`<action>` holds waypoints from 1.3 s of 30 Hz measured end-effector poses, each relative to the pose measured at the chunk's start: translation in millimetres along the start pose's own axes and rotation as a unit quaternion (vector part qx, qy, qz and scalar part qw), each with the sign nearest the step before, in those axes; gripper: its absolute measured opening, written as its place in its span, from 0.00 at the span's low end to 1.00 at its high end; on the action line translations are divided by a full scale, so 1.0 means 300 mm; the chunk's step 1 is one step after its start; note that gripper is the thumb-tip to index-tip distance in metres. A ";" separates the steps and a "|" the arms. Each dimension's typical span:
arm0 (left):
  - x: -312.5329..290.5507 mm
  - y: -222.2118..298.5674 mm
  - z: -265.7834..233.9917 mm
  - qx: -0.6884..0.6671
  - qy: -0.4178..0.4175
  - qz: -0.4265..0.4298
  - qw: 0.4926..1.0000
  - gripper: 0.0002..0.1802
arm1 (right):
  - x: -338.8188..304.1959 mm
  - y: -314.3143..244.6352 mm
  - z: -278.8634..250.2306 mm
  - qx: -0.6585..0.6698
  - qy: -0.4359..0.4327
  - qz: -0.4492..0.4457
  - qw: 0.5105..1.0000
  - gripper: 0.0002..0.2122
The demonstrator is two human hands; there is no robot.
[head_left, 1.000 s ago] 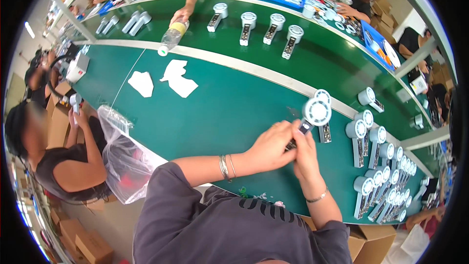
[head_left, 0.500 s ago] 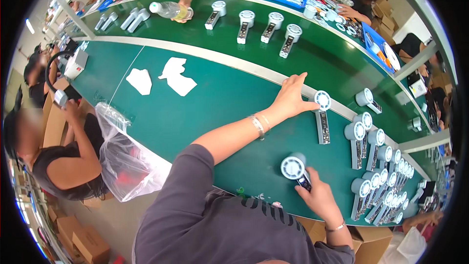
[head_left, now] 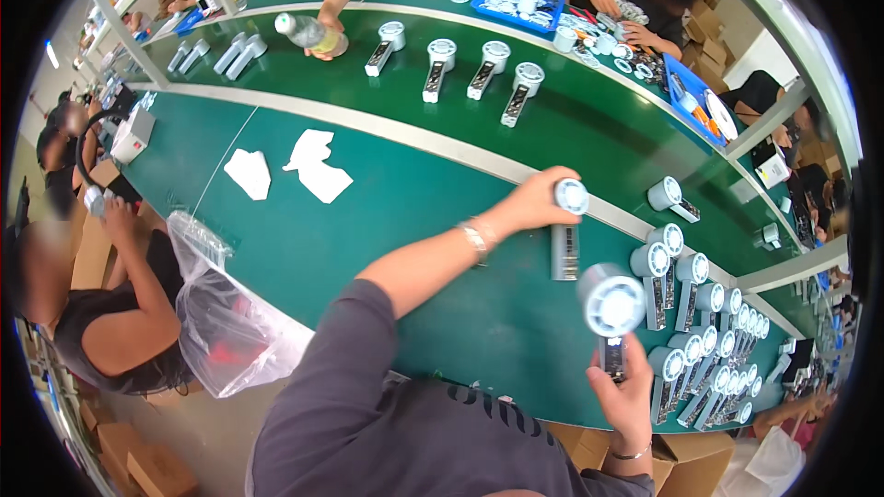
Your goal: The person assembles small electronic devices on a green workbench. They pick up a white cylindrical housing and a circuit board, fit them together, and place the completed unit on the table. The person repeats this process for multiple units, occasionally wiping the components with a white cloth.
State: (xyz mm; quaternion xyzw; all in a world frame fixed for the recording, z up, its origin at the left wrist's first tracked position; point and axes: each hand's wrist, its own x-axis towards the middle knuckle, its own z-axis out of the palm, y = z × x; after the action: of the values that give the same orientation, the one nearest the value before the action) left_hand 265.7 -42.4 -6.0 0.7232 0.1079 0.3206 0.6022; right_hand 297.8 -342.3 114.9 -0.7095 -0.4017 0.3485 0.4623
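Out in front, my left hand point(head_left: 540, 199) closes around the round head of a grey hair-dryer-shaped unit point(head_left: 564, 256). Its handle reaches toward me along the green bench, with the inner parts exposed. At lower right, my right hand point(head_left: 628, 394) grips a second such unit point(head_left: 612, 306) by the handle. That unit is raised above the bench, its slotted round head slightly blurred and a dark circuit board showing in the handle. Just right of it stand several similar units point(head_left: 668, 364) in rows.
A pale rail point(head_left: 442, 133) divides my bench from a green belt carrying several more units point(head_left: 440, 55). White paper pieces point(head_left: 318, 167) lie at left, near a clear plastic bag point(head_left: 216, 313). Across the belt, one co-worker holds a bottle point(head_left: 311, 34); another works beside blue trays point(head_left: 517, 5).
My left hand, open beside the standing unit before, has closed on its head, and the unit sits nearer me. My right hand has raised its unit and moved right.
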 end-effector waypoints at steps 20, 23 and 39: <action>-0.223 0.040 -0.361 -0.067 -0.014 -0.124 0.990 0.35 | 0.108 -0.025 -0.032 0.079 0.388 -0.554 0.732 0.17; -0.233 0.034 -0.350 -0.055 -0.008 -0.117 0.992 0.36 | 0.162 -0.063 0.026 -0.038 0.533 -0.439 0.722 0.13; -0.230 0.035 -0.352 -0.069 -0.017 -0.124 0.990 0.35 | 0.165 0.090 0.036 0.193 -0.061 0.228 0.952 0.28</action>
State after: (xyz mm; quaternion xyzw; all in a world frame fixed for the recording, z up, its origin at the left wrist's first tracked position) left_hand 147.6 2.1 -11.8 0.6666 0.1640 0.2378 0.6872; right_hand 316.5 -300.8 79.8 -0.6569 -0.1815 0.5581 0.4734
